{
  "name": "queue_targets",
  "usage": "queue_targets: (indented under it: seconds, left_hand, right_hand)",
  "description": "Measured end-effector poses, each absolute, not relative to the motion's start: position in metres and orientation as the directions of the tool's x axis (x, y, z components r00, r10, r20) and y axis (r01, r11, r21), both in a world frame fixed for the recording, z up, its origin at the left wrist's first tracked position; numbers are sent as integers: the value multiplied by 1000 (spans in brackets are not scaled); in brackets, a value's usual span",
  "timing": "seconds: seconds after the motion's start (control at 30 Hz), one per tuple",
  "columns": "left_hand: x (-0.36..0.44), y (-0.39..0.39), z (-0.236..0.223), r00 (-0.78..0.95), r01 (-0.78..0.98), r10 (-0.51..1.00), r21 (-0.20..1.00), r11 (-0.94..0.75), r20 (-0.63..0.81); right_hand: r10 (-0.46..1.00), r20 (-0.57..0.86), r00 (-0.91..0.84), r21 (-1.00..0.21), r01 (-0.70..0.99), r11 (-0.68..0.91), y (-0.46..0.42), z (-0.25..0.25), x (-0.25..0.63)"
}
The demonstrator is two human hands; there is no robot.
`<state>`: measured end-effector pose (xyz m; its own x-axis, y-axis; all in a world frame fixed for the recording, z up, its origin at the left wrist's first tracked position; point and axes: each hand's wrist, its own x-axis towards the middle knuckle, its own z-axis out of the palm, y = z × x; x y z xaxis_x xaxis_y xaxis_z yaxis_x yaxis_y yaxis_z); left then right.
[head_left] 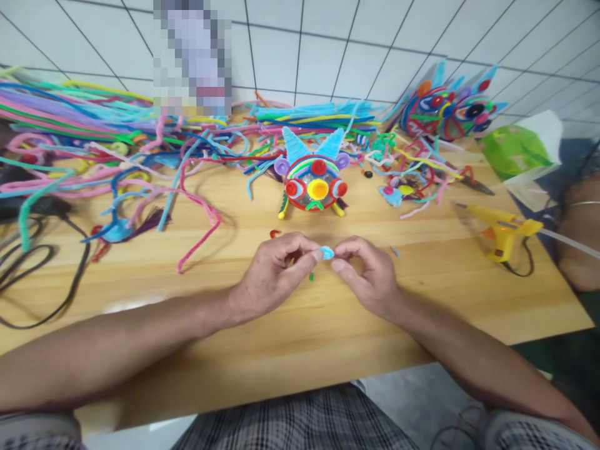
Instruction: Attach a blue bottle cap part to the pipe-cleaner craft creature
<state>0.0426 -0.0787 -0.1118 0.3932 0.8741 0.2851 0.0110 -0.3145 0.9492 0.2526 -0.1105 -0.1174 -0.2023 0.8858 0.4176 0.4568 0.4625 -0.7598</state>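
Between my fingertips is a small light-blue coil of pipe cleaner (pixel 327 252). My left hand (pixel 276 272) pinches it from the left between thumb and index finger. From the other side, the thumb and index finger of my right hand (pixel 368 272) close at its edge. Just beyond stands a colourful creature figure (pixel 315 178) made of coiled pipe cleaners, with blue pointed horns, a yellow nose and purple ears. A red scrap (pixel 275 234) and a green scrap (pixel 312 276) lie near my left hand.
Bundles of pipe cleaners (pixel 70 119) line the back of the wooden table (pixel 225 369). At right are a yellow glue gun (pixel 501 231), pliers (pixel 475 181), a green-and-white packet (pixel 520 150) and two similar figures (pixel 445 112). Black cable (pixel 77 281) loops at left; a person's arm (pixel 581 231) shows far right.
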Motion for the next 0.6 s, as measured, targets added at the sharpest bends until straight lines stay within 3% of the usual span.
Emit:
queue_targets:
  seconds: [0.37, 0.6]
  left_hand:
    - [41, -72, -119, 496, 39, 863, 990, -133, 96]
    - [41, -70, -122, 504, 34, 858, 990, -135, 100]
  right_hand:
    - [929, 315, -192, -778, 509, 369, -106, -119, 252]
    - [951, 268, -152, -819, 484, 308, -105, -122, 252]
